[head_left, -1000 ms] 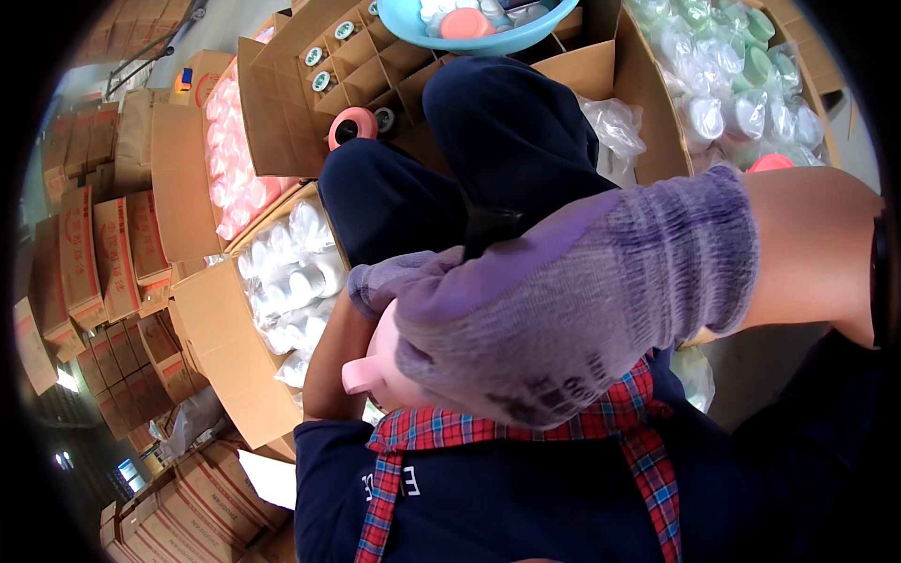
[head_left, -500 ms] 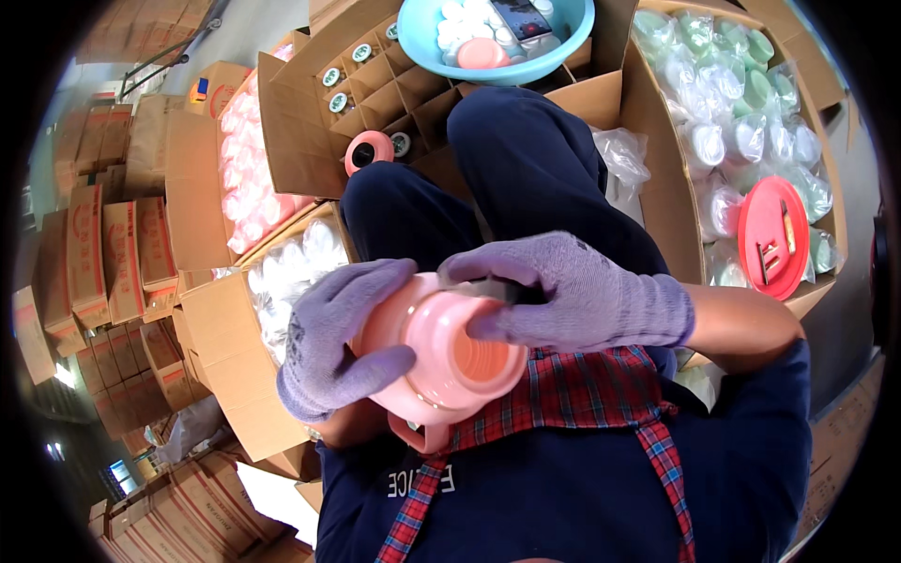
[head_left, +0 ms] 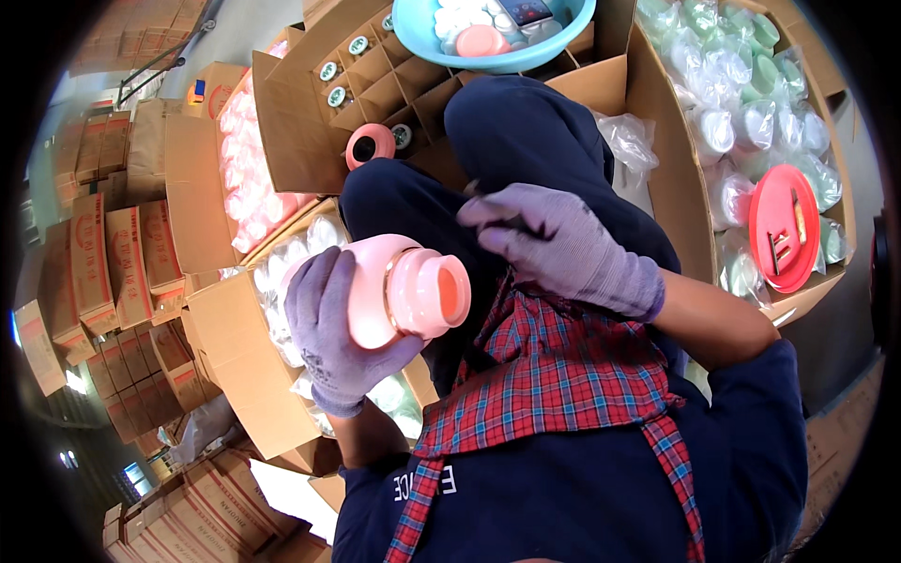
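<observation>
My left hand (head_left: 330,328), in a lilac knitted glove, is wrapped round a pink jug body (head_left: 371,281), gripping its far and near sides. The jug lies tilted with its round open mouth (head_left: 450,296) turned to the right, and a thin gold-coloured line rings its shoulder. Apart from the jug, to its right and over my knee, my gloved right hand (head_left: 554,239) is closed on a small dark object (head_left: 472,189). Only the tip of that object shows past the fingers, so its kind is unclear.
A divided carton (head_left: 394,84) holds several silver-topped items and a pink round piece (head_left: 371,147). Above it sits a blue basin (head_left: 497,58) with white caps and a phone. A red lid (head_left: 784,230) rests on bagged cups at right. Pink-filled (head_left: 249,178) and white-filled cartons stand left.
My right hand has drawn away from the jug's mouth, up and right, with the dark object. The left hand has shifted the jug leftward and turned it; its handle no longer shows.
</observation>
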{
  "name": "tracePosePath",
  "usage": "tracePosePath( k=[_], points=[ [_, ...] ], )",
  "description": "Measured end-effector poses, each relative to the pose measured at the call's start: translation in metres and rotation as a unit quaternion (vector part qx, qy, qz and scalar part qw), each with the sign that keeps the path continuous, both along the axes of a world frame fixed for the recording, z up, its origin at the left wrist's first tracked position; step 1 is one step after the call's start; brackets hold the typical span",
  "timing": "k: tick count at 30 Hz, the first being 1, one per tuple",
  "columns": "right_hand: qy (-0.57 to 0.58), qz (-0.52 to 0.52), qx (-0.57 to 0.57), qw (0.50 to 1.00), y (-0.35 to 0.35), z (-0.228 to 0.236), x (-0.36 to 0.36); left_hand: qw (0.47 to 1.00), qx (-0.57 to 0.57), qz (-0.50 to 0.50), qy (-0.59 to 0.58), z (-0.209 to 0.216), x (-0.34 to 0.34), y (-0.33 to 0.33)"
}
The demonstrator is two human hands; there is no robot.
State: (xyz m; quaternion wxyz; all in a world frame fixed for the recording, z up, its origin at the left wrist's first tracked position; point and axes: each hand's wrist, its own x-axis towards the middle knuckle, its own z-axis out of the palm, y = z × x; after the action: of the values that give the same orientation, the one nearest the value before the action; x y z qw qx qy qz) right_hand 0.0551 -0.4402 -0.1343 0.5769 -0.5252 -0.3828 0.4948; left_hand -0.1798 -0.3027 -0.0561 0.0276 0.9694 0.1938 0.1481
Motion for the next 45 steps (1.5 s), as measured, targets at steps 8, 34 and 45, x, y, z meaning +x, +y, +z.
tracePosePath(
  k=[8, 34, 45],
  points=[
    [-0.06, 0.017, -0.044, 0.997, 0.012, -0.015, -0.046, 0.999, 0.001, 0.013, -0.034, -0.012, -0.005, -0.007],
    [-0.425, 0.284, 0.048, 0.858, 0.047, 0.016, 0.029, 0.979, -0.144, 0.131, -0.062, -0.014, -0.004, 0.0],
    [-0.535, 0.216, 0.122, 0.808, 0.056, 0.044, 0.042, 0.983, -0.118, 0.134, -0.033, -0.011, 0.009, 0.0]
  ],
)
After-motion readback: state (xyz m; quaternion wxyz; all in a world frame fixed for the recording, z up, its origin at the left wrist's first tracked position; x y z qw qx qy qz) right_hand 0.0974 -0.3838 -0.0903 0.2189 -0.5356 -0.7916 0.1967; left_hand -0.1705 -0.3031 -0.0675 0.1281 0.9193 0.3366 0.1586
